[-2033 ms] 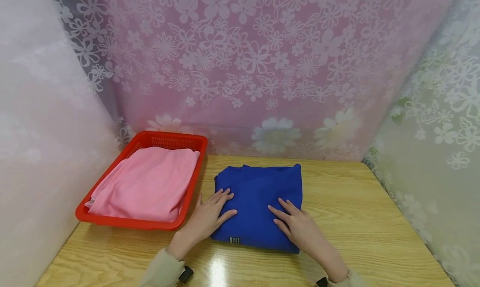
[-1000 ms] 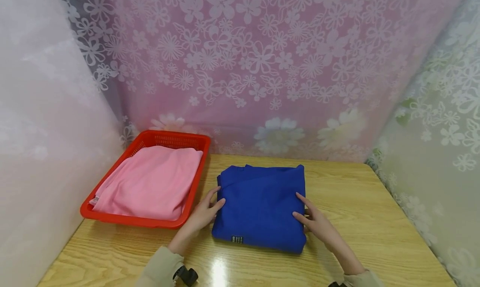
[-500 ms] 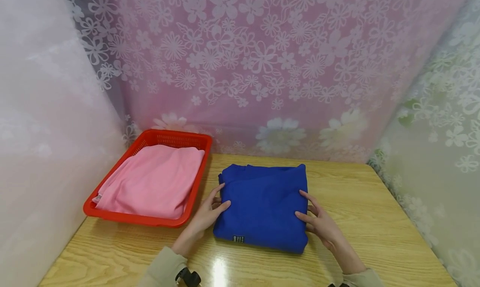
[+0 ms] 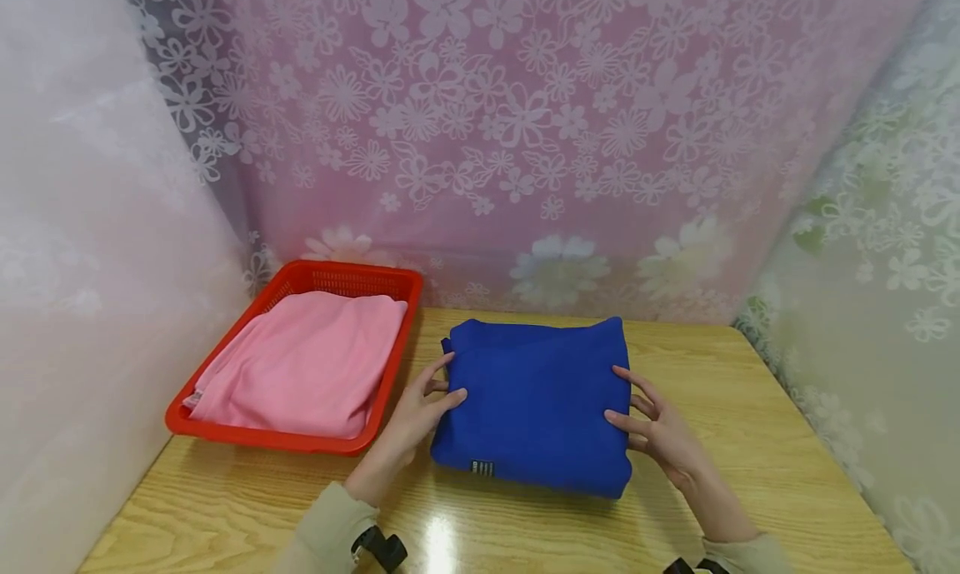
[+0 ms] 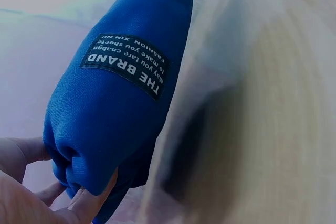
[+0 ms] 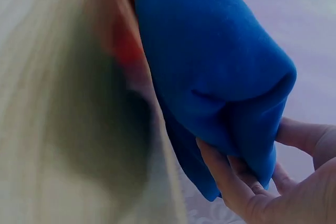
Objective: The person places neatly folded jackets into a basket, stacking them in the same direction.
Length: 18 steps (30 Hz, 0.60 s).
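A folded blue garment (image 4: 536, 403) is held up by both hands, its front edge off the table in the wrist views. My left hand (image 4: 416, 414) grips its left side, thumb on top and fingers underneath. On the opposite side my right hand (image 4: 666, 435) holds it the same way, with the cloth bunched between thumb and fingers in the right wrist view. A black label with white print, reading THE BRAND (image 5: 126, 61), sits on the front fold. The garment's exact kind cannot be told while folded.
Left of the garment stands a red plastic basket (image 4: 177, 416) with folded pink cloth (image 4: 307, 366) inside. The wooden table (image 4: 735, 407) reaches back to a pink floral curtain (image 4: 480, 141). Pale sheets hang along both sides.
Both hands lay flat on the garment, then moved to its sides and took hold. The garment has since risen from the table and shifted slightly right. The basket stays put.
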Available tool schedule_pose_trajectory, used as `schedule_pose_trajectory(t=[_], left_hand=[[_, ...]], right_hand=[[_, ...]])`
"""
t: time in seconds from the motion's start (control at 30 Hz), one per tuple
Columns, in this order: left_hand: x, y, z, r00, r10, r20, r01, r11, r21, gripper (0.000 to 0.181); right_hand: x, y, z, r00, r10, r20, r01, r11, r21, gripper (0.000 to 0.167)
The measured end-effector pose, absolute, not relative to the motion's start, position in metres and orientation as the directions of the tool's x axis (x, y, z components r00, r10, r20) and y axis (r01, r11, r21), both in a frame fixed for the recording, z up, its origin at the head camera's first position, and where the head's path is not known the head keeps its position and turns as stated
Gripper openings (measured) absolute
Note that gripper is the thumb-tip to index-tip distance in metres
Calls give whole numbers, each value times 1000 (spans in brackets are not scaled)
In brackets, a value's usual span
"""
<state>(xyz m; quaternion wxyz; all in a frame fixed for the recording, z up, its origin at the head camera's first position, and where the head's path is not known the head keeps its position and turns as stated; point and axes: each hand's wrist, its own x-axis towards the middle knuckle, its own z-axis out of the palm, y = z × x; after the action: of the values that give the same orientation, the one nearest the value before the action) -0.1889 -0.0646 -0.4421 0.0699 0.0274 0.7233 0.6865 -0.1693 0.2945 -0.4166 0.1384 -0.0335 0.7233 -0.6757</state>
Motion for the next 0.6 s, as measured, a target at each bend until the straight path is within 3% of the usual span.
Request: schedule_pose_trajectory(t=[0.6], left_hand=[[-199, -82, -388, -989, 143, 20, 35, 101, 994, 64]], right_hand=[[-177, 281, -368, -965, -256, -62, 34, 111, -993, 74]])
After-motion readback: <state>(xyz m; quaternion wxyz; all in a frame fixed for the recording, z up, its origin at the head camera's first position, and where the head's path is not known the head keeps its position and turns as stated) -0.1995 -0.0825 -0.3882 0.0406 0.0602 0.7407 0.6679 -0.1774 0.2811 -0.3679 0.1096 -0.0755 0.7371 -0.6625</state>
